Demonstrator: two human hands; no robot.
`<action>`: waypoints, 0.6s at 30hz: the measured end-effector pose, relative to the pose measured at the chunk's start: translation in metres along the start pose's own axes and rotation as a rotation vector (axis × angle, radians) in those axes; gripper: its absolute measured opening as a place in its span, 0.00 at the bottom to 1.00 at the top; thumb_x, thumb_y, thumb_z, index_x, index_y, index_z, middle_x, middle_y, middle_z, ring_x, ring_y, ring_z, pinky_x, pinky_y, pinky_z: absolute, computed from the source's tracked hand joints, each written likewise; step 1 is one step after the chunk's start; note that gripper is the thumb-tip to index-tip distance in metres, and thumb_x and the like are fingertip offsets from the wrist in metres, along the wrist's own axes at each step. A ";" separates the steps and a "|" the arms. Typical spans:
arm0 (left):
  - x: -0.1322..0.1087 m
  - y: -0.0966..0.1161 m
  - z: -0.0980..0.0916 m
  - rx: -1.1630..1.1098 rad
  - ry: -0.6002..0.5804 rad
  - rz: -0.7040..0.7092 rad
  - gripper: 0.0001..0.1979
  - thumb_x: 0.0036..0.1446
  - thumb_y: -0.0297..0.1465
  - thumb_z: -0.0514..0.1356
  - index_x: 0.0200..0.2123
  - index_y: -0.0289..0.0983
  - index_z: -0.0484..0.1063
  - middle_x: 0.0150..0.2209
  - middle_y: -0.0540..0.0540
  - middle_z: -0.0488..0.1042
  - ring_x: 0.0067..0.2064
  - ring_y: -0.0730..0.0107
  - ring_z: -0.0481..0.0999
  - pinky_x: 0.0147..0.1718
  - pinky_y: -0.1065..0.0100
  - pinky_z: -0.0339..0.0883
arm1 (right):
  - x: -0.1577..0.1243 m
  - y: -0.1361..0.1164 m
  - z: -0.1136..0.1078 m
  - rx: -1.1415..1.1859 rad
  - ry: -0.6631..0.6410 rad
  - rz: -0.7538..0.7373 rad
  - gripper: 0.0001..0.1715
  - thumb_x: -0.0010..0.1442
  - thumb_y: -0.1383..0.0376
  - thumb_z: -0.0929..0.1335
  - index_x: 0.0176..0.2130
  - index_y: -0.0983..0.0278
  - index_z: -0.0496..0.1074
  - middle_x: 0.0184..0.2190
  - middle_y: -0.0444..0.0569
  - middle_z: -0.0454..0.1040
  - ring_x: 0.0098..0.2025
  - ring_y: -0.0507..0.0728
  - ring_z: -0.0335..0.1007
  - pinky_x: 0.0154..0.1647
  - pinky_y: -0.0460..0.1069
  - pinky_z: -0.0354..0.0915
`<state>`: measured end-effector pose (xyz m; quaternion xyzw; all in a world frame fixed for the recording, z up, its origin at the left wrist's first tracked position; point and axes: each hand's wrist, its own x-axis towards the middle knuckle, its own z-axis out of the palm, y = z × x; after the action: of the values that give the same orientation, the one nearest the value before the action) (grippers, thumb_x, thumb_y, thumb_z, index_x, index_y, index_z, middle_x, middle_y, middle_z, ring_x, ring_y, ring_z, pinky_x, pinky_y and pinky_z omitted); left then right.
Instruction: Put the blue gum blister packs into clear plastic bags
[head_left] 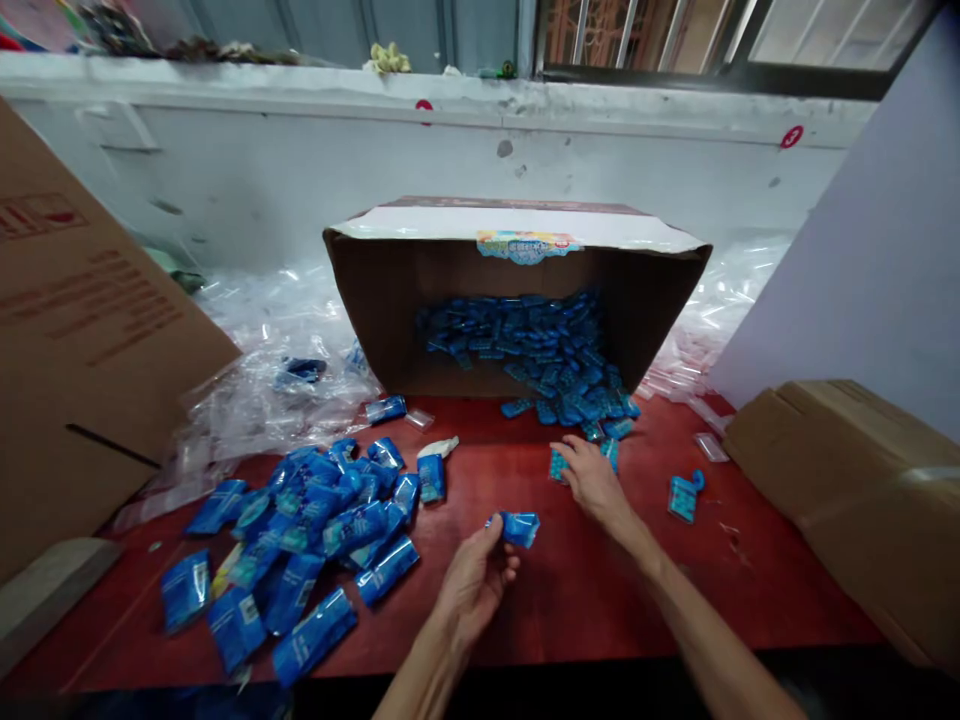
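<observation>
My left hand pinches a small blue plastic packet between thumb and fingers, above the red table. To the right and farther away, my right hand has its fingers closed at a small flat turquoise-blue piece by the front of the box. Another such piece shows just behind that hand. An open cardboard box lies on its side, and a heap of small blue pieces spills from its mouth. Left of my left hand is a pile of blue packets.
Clear plastic bags lie at the back left, with a large carton beside them. A brown box stands at the right. One turquoise piece lies apart on the red table. Pinkish clear sleeves are heaped at the back right.
</observation>
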<state>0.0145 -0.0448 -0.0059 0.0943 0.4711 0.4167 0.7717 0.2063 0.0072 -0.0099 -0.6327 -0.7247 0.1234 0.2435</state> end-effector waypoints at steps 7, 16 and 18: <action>0.001 0.002 -0.006 -0.107 0.065 -0.060 0.09 0.47 0.32 0.59 0.22 0.33 0.64 0.14 0.51 0.67 0.16 0.79 0.67 0.13 0.79 0.60 | 0.027 0.017 0.006 -0.370 -0.252 -0.068 0.12 0.51 0.65 0.65 0.39 0.59 0.68 0.36 0.50 0.67 0.41 0.60 0.58 0.39 0.53 0.51; 0.007 0.003 -0.011 -0.221 0.182 0.014 0.09 0.50 0.31 0.57 0.21 0.33 0.63 0.13 0.51 0.65 0.17 0.77 0.69 0.15 0.78 0.64 | -0.010 -0.019 0.022 -0.053 -0.191 -0.123 0.22 0.57 0.70 0.57 0.52 0.63 0.58 0.42 0.51 0.66 0.43 0.55 0.61 0.43 0.48 0.56; 0.008 0.002 -0.011 -0.228 0.186 0.025 0.09 0.50 0.31 0.57 0.21 0.33 0.64 0.13 0.50 0.66 0.18 0.76 0.69 0.17 0.77 0.65 | -0.025 -0.024 0.018 0.213 -0.146 -0.095 0.20 0.58 0.68 0.56 0.51 0.62 0.58 0.44 0.49 0.66 0.44 0.54 0.62 0.45 0.47 0.57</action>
<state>0.0060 -0.0404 -0.0159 -0.0272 0.4891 0.4838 0.7252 0.1783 -0.0189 -0.0181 -0.5575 -0.7526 0.2334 0.2615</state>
